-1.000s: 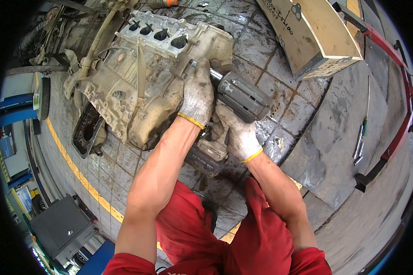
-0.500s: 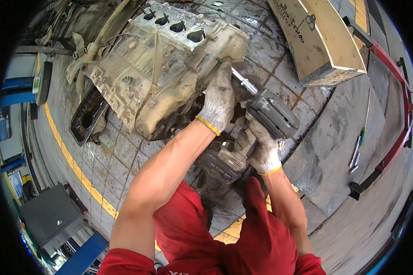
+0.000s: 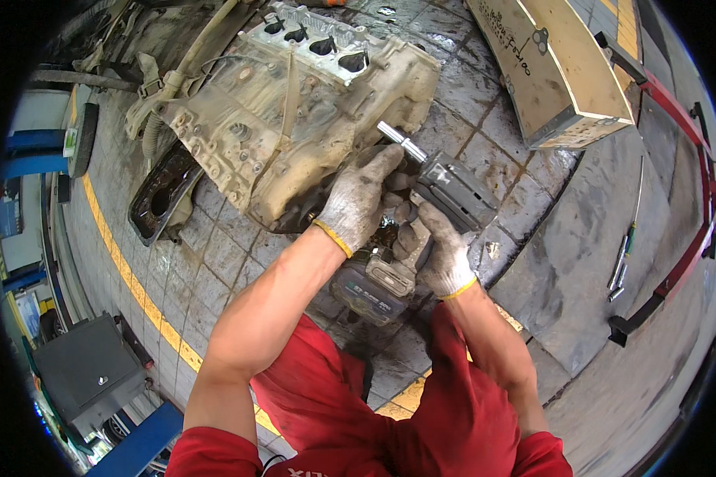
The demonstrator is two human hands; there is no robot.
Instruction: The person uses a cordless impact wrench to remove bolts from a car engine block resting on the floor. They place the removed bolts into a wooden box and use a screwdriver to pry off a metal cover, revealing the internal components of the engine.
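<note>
Plainly, our right hand [image 3: 447, 248] is closed around the grip of a dark grey power wrench [image 3: 457, 191], its thumb along the near side of the handle and its other fingers mostly hidden behind it. The wrench is in front of us, just to the right of the engine block [image 3: 294, 131], with its silver socket [image 3: 402, 141] pointing up and to the left, beside the block's casing.

Our left hand [image 3: 356, 195] reaches between the engine and the wrench, with one finger stretched toward the base of the socket. Its remaining fingers curl out of sight, so we cannot tell how narrow they are or whether they pinch anything. We wear pale, soiled knit gloves with yellow cuffs on both hands.

As for writing, we see pale lettering along the side of the dark battery pack [image 3: 370, 294] below the grip. Dark handwriting runs down the side of the wooden crate [image 3: 525, 71] at upper right, and small print marks its near end. White letters show on our red clothing [image 3: 304, 471] at the lower edge, partly cut off.
</note>
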